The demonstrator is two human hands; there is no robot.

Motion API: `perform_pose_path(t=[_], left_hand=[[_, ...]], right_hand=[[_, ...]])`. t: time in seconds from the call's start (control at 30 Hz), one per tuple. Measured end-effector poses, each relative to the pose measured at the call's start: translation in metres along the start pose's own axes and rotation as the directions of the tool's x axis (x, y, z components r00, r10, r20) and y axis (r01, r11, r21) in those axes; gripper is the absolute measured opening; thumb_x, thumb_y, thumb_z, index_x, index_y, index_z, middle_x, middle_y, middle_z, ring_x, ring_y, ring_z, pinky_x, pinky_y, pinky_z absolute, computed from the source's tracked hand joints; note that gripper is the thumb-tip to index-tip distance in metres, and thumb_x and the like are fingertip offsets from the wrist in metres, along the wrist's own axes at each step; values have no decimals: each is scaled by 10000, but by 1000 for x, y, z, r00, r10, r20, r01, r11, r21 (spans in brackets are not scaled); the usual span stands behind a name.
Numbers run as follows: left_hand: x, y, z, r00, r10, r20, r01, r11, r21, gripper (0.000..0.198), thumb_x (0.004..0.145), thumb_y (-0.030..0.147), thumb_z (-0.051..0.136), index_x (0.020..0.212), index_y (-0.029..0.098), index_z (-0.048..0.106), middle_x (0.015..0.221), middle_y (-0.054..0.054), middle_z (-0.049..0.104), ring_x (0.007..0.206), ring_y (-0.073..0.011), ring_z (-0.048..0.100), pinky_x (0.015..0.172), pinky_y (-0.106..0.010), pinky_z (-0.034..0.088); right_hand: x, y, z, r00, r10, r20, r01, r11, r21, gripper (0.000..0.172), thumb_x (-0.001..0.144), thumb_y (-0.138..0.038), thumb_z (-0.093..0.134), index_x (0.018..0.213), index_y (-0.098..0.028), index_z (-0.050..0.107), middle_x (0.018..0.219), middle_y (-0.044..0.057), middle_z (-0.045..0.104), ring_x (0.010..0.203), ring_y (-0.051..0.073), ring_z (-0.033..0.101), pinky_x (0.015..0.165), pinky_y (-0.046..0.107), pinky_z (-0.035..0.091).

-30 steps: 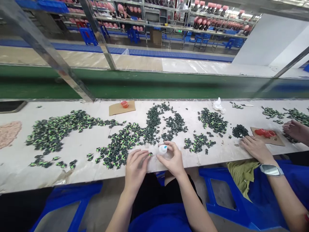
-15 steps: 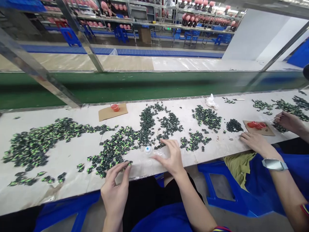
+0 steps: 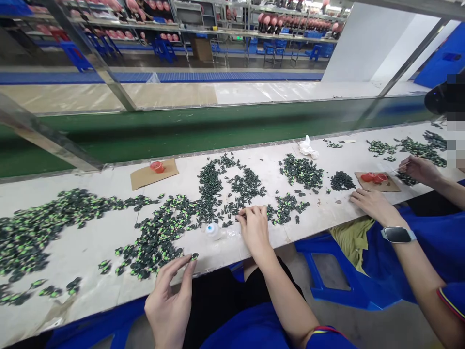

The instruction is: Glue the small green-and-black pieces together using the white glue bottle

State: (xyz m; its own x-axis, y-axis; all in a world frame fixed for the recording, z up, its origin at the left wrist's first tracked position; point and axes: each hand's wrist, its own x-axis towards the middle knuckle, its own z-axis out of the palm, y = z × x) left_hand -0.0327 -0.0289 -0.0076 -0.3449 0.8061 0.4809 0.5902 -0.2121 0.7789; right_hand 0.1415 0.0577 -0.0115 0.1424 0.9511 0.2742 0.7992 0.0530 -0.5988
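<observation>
My left hand (image 3: pixel 170 293) pinches a small dark piece with green marks (image 3: pixel 194 256) between thumb and fingertips, over the table's front edge. My right hand (image 3: pixel 255 229) is at the edge of a pile of small dark slim pieces (image 3: pixel 209 186), its thumb and fingers drawn together; what is between them is hidden. Between my hands a small whitish bottle with a blue tip (image 3: pixel 212 231) stands on the table, beside clear plastic. To the left of it spreads a heap of dark pieces with green marks (image 3: pixel 154 242).
A red cup (image 3: pixel 157 166) sits on cardboard (image 3: pixel 140 179) at the back. More dark pieces (image 3: pixel 54 218) cover the left side. At right, a co-worker's hands (image 3: pixel 376 203) are near red cups (image 3: pixel 374 177). A crumpled white tissue (image 3: pixel 308 148) lies behind. Metal posts (image 3: pixel 98 63) rise beyond.
My right hand has left the spot beside the bottle and moved right to the dark slim pieces, its fingers closing. My left hand still holds its piece. The view has shifted slightly.
</observation>
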Motion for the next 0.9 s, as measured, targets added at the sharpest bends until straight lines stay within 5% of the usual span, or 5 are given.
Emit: perform_pose_path(t=[0.33, 0.5, 0.67, 0.9], left_hand=[[-4, 10, 12, 989, 89, 121, -80, 994, -78, 71, 822, 210, 621, 880, 212, 663, 820, -11, 673, 769, -147, 640, 742, -260, 526], [-2, 14, 13, 980, 94, 178, -82, 994, -76, 76, 829, 218, 616, 885, 213, 668, 824, -15, 673, 761, -147, 645, 718, -256, 532], [5, 28, 19, 975, 93, 203, -67, 990, -128, 88, 844, 210, 606, 897, 205, 676, 827, -34, 673, 782, -161, 643, 728, -284, 543], [23, 54, 36, 961, 191, 202, -161, 975, -154, 106, 860, 173, 596, 917, 196, 682, 818, -48, 697, 774, -166, 648, 709, -308, 557]], right_hand=[[4, 3, -5, 992, 56, 115, -53, 998, -27, 120, 862, -149, 562, 785, -203, 635, 800, 104, 647, 859, 292, 503, 768, 427, 430], [5, 3, -16, 999, 39, 30, -45, 967, 250, 98, 867, -214, 563, 783, -217, 612, 851, 71, 651, 877, 251, 539, 756, 377, 463], [-3, 2, -29, 978, 177, 108, -201, 678, 707, 182, 806, -378, 622, 869, -209, 652, 796, 25, 673, 747, 173, 621, 656, 284, 501], [-17, -5, -44, 933, 154, 325, -359, 457, 814, 216, 719, -400, 711, 801, -202, 738, 715, 32, 713, 623, 150, 642, 552, 254, 502]])
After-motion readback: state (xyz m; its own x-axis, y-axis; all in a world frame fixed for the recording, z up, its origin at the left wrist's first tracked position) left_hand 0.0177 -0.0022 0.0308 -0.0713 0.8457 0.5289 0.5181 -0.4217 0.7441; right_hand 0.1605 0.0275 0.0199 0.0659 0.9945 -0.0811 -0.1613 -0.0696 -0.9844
